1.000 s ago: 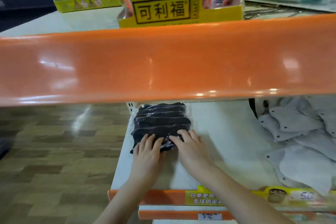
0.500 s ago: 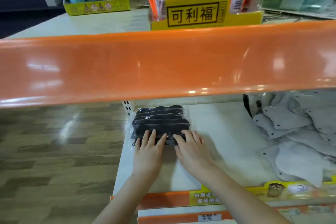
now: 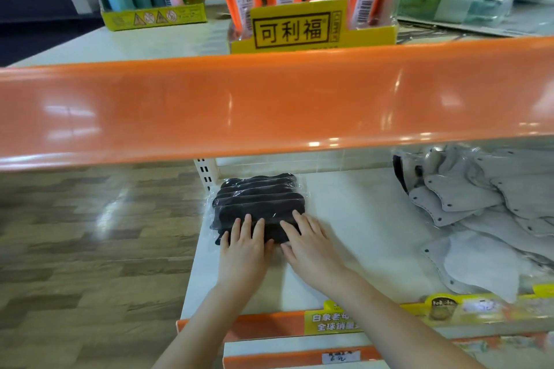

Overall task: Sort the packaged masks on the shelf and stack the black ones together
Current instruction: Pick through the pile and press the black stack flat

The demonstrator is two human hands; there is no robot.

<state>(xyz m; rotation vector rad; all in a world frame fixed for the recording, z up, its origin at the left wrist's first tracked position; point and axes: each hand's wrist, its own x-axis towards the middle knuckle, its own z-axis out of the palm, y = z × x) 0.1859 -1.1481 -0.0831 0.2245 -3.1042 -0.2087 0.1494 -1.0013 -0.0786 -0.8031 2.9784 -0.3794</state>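
A stack of black masks in clear plastic packets [image 3: 257,201] lies at the left end of the white lower shelf [image 3: 353,219], close to the slotted upright. My left hand [image 3: 244,252] lies flat with straight fingers on the stack's near edge. Beside it, my right hand [image 3: 310,244] presses the near right corner with spread fingers. Neither hand grips a packet. At the right of the shelf sits a loose pile of grey masks [image 3: 491,219], with one dark mask edge [image 3: 400,172] showing at its left.
The orange front rail of the upper shelf [image 3: 269,105] hangs just above and in front of the stack. Yellow display boxes with orange tubes [image 3: 311,27] and pastel tubes [image 3: 150,12] stand above. Yellow price labels [image 3: 389,317] line the lower shelf edge. Wood-pattern floor [image 3: 90,234] lies left.
Both hands have slid the black stack a little farther back and left on the shelf. The view has shifted right and slightly down, so the stack sits deeper under the orange rail.
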